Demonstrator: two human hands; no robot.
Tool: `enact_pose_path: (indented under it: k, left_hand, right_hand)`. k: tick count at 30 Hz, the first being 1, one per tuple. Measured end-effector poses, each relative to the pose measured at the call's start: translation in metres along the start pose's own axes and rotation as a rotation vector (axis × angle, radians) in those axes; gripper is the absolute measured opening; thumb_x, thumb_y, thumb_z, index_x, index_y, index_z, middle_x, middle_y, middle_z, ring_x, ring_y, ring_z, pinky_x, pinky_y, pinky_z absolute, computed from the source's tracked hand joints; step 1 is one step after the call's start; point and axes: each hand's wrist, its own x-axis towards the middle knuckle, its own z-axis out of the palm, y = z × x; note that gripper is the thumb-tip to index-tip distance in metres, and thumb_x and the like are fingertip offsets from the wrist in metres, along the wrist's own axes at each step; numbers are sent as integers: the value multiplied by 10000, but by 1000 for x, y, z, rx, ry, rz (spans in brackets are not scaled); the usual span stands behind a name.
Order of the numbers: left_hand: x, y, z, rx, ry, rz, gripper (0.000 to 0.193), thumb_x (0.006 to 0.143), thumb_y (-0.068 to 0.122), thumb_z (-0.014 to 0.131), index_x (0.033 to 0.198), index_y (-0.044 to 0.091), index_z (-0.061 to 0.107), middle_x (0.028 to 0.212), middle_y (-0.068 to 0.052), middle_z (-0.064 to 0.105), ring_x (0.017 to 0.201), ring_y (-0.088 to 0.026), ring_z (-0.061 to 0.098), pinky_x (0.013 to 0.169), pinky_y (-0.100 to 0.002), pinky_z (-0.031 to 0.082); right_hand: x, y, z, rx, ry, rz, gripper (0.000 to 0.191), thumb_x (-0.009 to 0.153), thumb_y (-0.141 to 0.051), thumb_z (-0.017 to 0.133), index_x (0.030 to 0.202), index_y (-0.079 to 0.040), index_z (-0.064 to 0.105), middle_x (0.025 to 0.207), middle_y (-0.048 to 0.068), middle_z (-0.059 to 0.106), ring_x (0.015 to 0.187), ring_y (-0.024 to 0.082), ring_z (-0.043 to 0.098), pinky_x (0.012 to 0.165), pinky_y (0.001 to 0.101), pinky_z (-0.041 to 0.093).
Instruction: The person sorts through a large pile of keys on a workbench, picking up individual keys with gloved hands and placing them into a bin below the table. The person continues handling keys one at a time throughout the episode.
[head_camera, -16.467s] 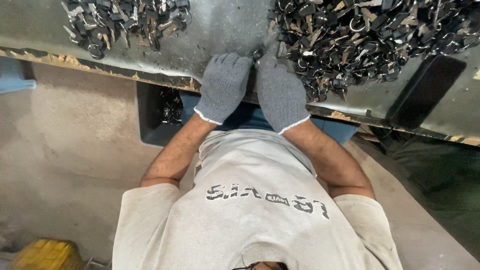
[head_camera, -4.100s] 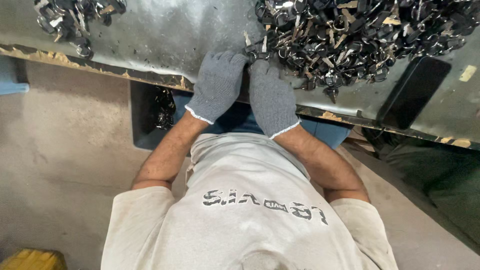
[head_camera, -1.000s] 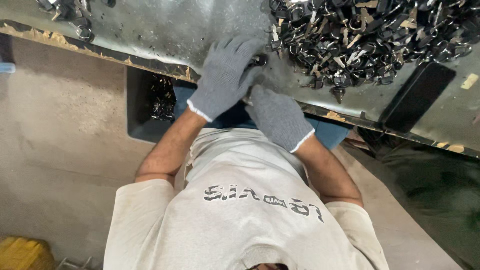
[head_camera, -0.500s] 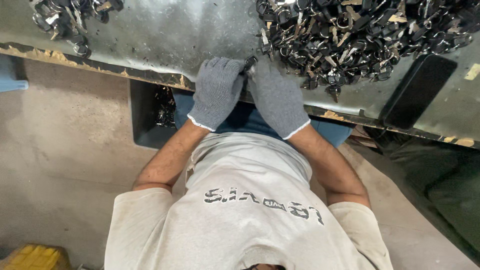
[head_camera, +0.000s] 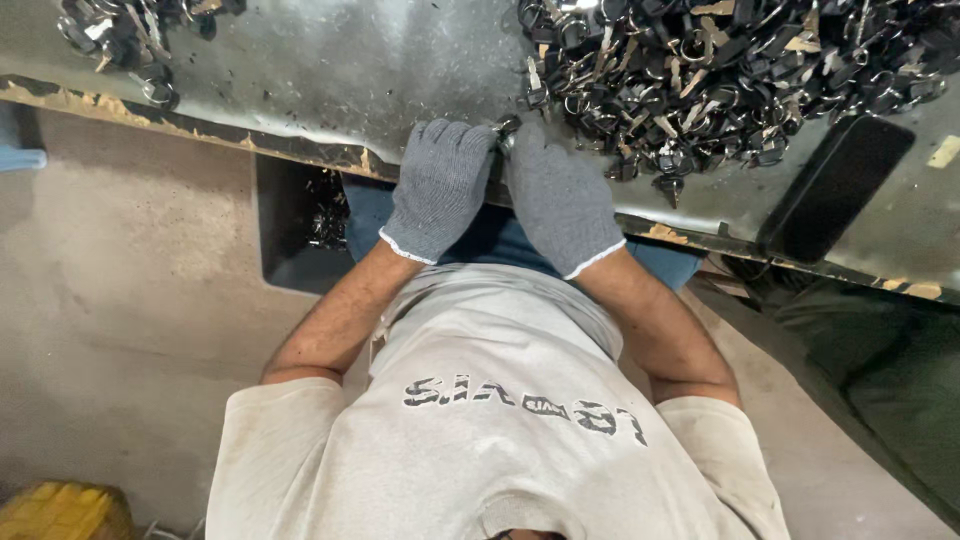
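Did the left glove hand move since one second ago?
Yes. The left hand pulled back from the metal pile toward the table edge, beside the right hand.

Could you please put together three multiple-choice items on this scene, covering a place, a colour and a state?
1. Where does the big pile of metal parts lie?
A. on the floor
B. on the metal tabletop, beyond the right hand
C. in the yellow crate

2. What colour are the gloves?
A. grey
B. orange
C. black

3. How do the two hands stand?
A. far apart
B. flat at the person's sides
C. close together at the table edge, around a small metal part

Answers: 1 B, the pile covers the tabletop's upper right. 2 A, both knit gloves are grey with pale cuffs. 3 C, the left hand meets the right at the small part.
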Motion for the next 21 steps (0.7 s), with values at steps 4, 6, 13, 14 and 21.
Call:
enact_pose_path:
  k: [4, 6, 13, 14, 21]
  left_hand:
    - [-2, -1, -1, -94, 80, -64, 438, 904, 79, 709, 1313, -16, 584, 1016, -128, 638, 973, -332, 607, 901, -474, 471]
    - [-4, 0, 0, -92, 87, -80, 471, 884, 60, 704, 1335, 9, 580, 1018, -122, 645, 978, -328, 616, 911, -468, 478]
    - [-6, 6, -2, -85, 84, -72, 415, 920, 73, 717, 1314, 41, 593, 1026, -114, 648, 964, -331, 626, 910, -460, 487]
    - [-5, 6, -3, -126, 95, -106, 402, 950, 93, 727, 1321, 16, 592, 996, -107, 638, 938, -332, 621, 892, -464, 485]
    - [-6, 11, -9, 86, 54, -113, 132, 935, 162, 748, 1013, 108, 656, 900, -94, 629, 846, -306, 631, 771, -445, 468]
  right_hand:
    - [-2, 4, -3, 192, 128, -95, 323, 953, -192, 645, 1213, -25, 551, 824, 141, 669, 671, 344, 702, 555, 470, 554]
    - [-6, -2, -2, 6, 79, -71, 240, 981, -194, 654, 1134, -41, 549, 842, 157, 678, 634, 336, 697, 503, 458, 542]
    - [8, 11, -2, 312, -169, -83, 299, 1024, -278, 678, 1108, -34, 525, 772, 206, 675, 683, 431, 680, 586, 550, 513]
    - [9, 16, -3, 372, -101, -37, 302, 1031, -269, 664, 1117, -24, 511, 779, 210, 671, 695, 437, 679, 567, 537, 515]
    - [-16, 9, -2, 150, 43, -33, 352, 1014, -218, 634, 1276, -13, 518, 781, 193, 674, 638, 399, 677, 527, 508, 540]
